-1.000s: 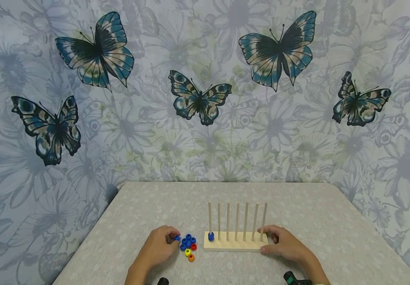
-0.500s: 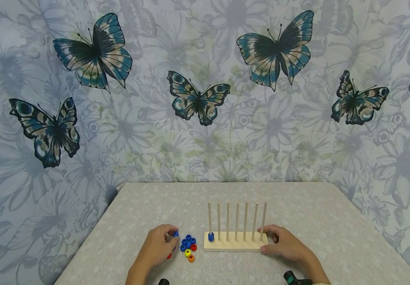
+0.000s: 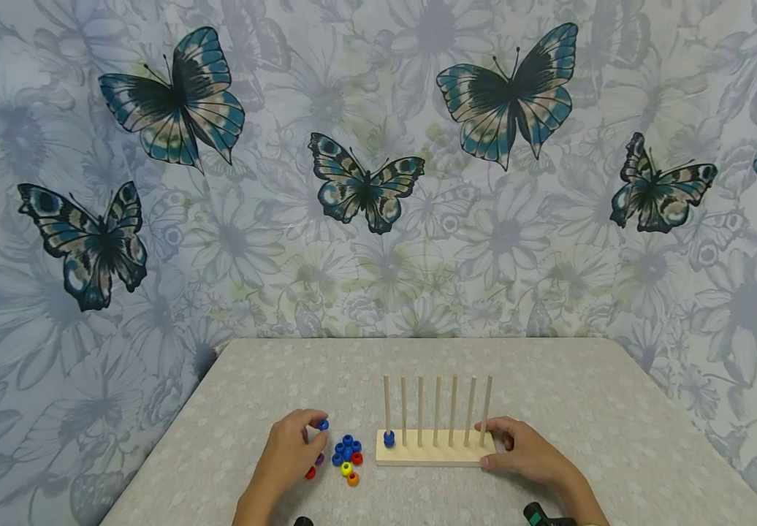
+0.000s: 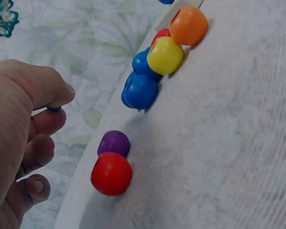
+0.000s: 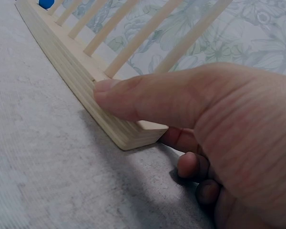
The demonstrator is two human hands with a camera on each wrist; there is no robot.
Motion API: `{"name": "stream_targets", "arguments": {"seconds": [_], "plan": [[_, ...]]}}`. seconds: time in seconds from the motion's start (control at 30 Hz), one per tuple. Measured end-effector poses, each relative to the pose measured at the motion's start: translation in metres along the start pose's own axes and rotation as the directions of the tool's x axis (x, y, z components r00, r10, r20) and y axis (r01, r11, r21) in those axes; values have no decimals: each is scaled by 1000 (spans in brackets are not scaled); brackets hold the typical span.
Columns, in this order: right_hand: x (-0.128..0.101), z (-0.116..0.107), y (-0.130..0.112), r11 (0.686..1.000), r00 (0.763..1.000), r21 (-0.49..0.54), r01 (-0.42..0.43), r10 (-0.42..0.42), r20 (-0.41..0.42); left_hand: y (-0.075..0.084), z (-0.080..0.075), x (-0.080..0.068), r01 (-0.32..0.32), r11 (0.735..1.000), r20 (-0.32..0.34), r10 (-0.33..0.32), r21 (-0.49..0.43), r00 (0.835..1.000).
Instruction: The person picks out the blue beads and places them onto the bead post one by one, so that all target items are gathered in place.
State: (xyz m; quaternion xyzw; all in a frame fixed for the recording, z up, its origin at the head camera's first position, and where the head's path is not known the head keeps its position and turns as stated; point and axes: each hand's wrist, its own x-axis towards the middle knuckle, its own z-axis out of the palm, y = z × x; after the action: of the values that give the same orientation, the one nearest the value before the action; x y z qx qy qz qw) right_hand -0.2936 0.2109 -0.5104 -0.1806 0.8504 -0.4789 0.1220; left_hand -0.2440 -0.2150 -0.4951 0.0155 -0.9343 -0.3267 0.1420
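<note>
My left hand [image 3: 290, 447] pinches a blue bead [image 3: 324, 424] between thumb and fingertips, raised above the table. In the left wrist view only a sliver of that bead [image 4: 54, 109] shows. Beneath this hand lie a purple bead [image 4: 114, 144] and a red bead [image 4: 111, 174]. My right hand [image 3: 528, 451] grips the right end of a wooden peg board [image 3: 434, 459], its thumb [image 5: 133, 99] on the front edge. Several upright pegs stand in the board. Something blue, apparently beads [image 3: 389, 439], sits at the foot of the leftmost peg.
Between the left hand and the board lies a cluster of blue beads [image 3: 348, 447]. Beside it are a red bead [image 3: 357, 459], a yellow bead [image 3: 347, 468] and an orange bead [image 3: 353, 479]. The cloth-covered table [image 3: 299, 365] meets a butterfly-patterned wall [image 3: 378, 292] behind.
My left hand has lifted the pinched blue bead up from table level, a little left of the cluster. The purple and red beads under it have come into view. My right hand stays on the board.
</note>
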Motion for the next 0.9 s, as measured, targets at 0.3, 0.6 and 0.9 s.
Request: {"name": "stream_targets", "arguments": {"seconds": [0.3, 0.6, 0.9], "plan": [[1, 0, -1, 1000, 1000, 4, 3, -3, 1, 9, -3, -2, -62, 998, -98, 61, -12, 993], [2, -1, 0, 1000, 1000, 7, 7, -7, 4, 14, -9, -2, -121, 993, -174, 118, -9, 978], [-1, 0, 1, 1000, 1000, -8, -3, 3, 6, 26, -15, -5, -172, 985, -233, 163, -18, 959]]}}
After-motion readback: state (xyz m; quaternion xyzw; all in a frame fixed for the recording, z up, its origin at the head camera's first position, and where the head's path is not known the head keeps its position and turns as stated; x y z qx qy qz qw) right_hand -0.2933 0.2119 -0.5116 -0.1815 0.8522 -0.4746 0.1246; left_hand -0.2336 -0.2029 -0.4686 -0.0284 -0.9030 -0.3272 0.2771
